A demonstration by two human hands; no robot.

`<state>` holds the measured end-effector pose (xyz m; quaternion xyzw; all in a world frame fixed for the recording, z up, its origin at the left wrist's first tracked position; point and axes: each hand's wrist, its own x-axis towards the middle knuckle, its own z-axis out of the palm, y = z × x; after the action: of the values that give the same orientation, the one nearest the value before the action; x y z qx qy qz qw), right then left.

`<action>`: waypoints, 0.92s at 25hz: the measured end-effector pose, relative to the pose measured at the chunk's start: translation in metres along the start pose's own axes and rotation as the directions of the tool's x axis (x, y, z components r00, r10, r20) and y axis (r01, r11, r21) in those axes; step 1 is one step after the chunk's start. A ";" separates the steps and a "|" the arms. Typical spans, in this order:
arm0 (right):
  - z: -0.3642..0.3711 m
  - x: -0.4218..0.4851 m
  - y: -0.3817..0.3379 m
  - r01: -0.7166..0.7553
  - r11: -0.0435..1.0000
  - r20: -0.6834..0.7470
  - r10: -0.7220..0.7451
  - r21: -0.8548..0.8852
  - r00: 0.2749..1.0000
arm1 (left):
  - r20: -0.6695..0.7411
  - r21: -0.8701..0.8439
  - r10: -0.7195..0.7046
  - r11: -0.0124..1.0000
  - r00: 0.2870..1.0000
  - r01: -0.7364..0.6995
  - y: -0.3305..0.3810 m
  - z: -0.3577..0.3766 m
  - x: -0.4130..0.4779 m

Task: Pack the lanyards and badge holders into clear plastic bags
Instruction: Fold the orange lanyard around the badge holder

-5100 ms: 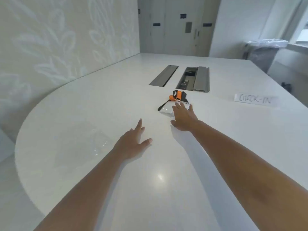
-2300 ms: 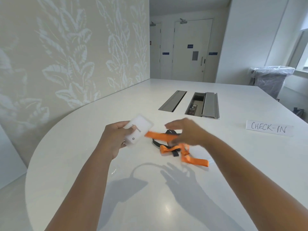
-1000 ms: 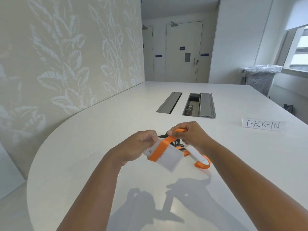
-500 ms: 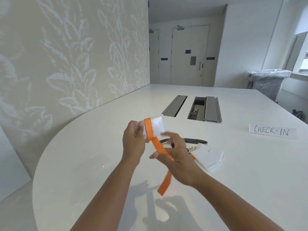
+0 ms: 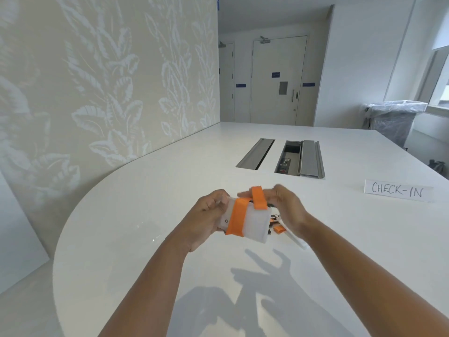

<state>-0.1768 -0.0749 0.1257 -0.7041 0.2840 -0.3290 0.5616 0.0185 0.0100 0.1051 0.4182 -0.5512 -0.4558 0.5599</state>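
Note:
Above the white table [image 5: 145, 251], my left hand [image 5: 209, 215] grips one end of a white badge holder [image 5: 255, 224]. An orange lanyard [image 5: 237, 217] is wound around the holder in a band. My right hand [image 5: 289, 210] holds the lanyard's loose end looped over the holder's top edge. Behind my right wrist lie more badge holders [image 5: 295, 240] and an orange and black lanyard [image 5: 277, 228] on the table, mostly hidden. A faint clear plastic bag [image 5: 145, 233] lies flat on the table to the left.
A paper sign reading CHECK-IN [image 5: 398, 190] lies at the right. Two recessed cable trays [image 5: 301, 158] sit in the table's middle, one with its lid open. A patterned wall [image 5: 97, 81] borders the left; a lined bin [image 5: 391, 120] stands beyond the far right edge.
The right hand has carried the hanging orange strap up and over the holder, adding another turn. The holder has tipped flatter and sits a little lower in the left hand.

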 end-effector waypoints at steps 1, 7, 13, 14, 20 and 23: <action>0.005 -0.002 0.008 -0.042 0.999 0.011 0.042 0.024 0.999 | -0.042 -0.063 0.029 0.998 0.999 -0.031 0.002 0.001 0.001; 0.039 -0.017 0.048 -0.037 0.981 0.039 0.046 -0.191 0.998 | -0.486 -0.026 0.115 0.989 0.866 -0.146 0.006 -0.015 0.009; 0.056 -0.020 0.018 0.091 0.978 -0.020 -0.097 -0.186 0.995 | -0.605 0.448 0.190 0.884 0.773 0.133 -0.009 -0.020 0.004; 0.056 -0.017 0.016 0.104 0.987 -0.002 -0.105 -0.125 0.994 | -0.533 0.459 0.144 0.877 0.834 0.141 -0.009 -0.022 0.000; 0.066 -0.013 0.031 0.044 0.994 0.012 -0.046 0.102 0.999 | -0.097 0.349 -0.199 0.911 0.975 0.220 -0.006 -0.022 -0.031; 0.073 -0.012 0.041 0.004 1.000 -0.001 -0.004 0.007 1.000 | -0.082 0.233 -0.191 0.951 0.978 0.206 -0.010 -0.027 -0.040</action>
<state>-0.1283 -0.0303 0.0724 -0.7027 0.2818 -0.3312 0.5632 0.0460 0.0460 0.0845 0.5493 -0.5408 -0.4273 0.4725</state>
